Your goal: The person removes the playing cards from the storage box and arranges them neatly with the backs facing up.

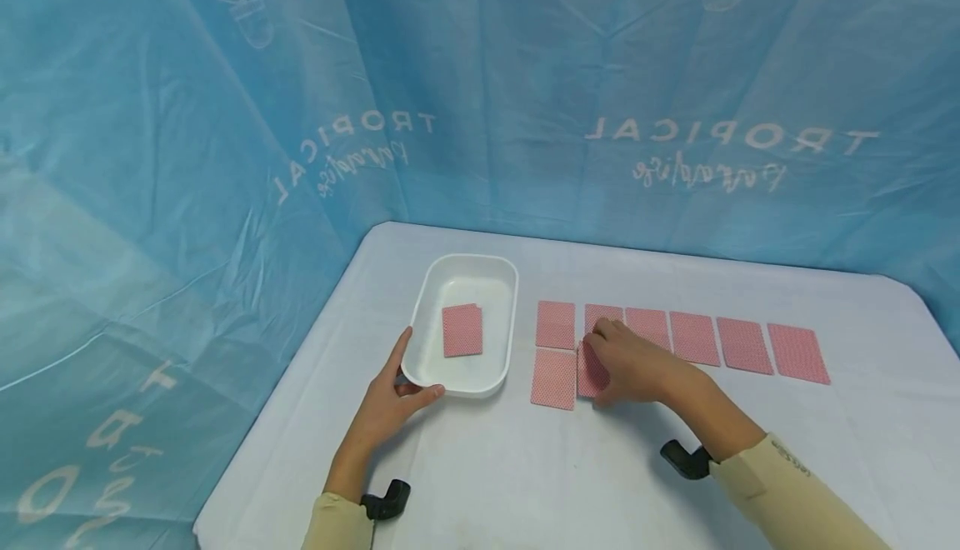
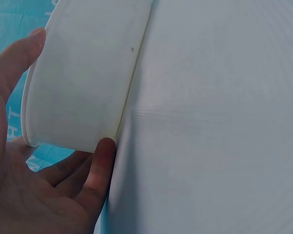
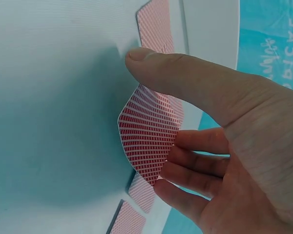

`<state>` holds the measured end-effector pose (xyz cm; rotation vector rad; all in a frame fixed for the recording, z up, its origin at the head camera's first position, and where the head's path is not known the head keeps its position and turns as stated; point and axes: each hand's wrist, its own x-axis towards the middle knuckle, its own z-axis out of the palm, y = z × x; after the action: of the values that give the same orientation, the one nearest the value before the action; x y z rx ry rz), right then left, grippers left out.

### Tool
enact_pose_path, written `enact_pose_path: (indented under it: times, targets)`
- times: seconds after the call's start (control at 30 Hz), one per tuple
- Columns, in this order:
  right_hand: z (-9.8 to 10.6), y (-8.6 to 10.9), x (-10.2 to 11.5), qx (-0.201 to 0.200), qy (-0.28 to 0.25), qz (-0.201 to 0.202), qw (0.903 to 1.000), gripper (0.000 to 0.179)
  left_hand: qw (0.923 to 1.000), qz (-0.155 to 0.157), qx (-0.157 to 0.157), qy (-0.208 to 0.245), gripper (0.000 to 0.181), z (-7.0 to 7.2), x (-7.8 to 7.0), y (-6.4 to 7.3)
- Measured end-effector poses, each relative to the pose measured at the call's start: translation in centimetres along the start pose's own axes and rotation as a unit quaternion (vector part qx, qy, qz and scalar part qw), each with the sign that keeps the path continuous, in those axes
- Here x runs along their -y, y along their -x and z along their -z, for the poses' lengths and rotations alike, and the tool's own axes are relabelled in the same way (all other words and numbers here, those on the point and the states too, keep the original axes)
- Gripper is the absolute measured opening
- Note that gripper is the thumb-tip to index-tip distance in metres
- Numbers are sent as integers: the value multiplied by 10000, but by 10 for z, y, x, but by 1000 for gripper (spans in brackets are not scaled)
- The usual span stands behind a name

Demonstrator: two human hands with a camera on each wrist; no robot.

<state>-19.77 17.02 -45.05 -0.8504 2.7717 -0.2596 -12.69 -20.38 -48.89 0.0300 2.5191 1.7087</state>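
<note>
A red-patterned playing card, back side showing, is pinched by my right hand. The thumb is at its near edge and the fingertips at its far edge. Beside it on the left lies another card. My left hand grips the near left corner of a white plastic tray, thumb along the front wall and fingers round the left side. One fingertip touches the tray's lower edge in the left wrist view. Inside the tray lie a few overlapping cards, backs up.
Behind my right hand runs a row of several face-down cards, from a left card to a right one. A white cloth covers the table. Blue printed curtains hang along the back and left side.
</note>
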Motion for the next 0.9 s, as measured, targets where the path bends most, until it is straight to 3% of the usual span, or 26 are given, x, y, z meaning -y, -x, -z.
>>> enact_pose_path:
  times: [0.13, 0.33, 0.47, 0.73, 0.9]
  targets:
    - [-6, 3, -2, 19, -38, -95, 9999, 83, 10000, 34, 74, 33, 102, 0, -19, 6]
    - [-12, 9, 1, -14, 79, -119, 9999, 79, 10000, -18, 16, -8, 101, -1, -13, 5]
    - [-13, 12, 6, -172, 245, -12, 9996, 78, 10000, 42, 58, 46, 101, 3, -20, 7]
    - [-17, 13, 6, -238, 308, 21, 9992, 82, 10000, -87, 14, -11, 102, 0, 7, -3]
    - [-19, 14, 3, -205, 270, 35, 9994, 86, 9998, -176, -37, 32, 102, 0, 14, -4]
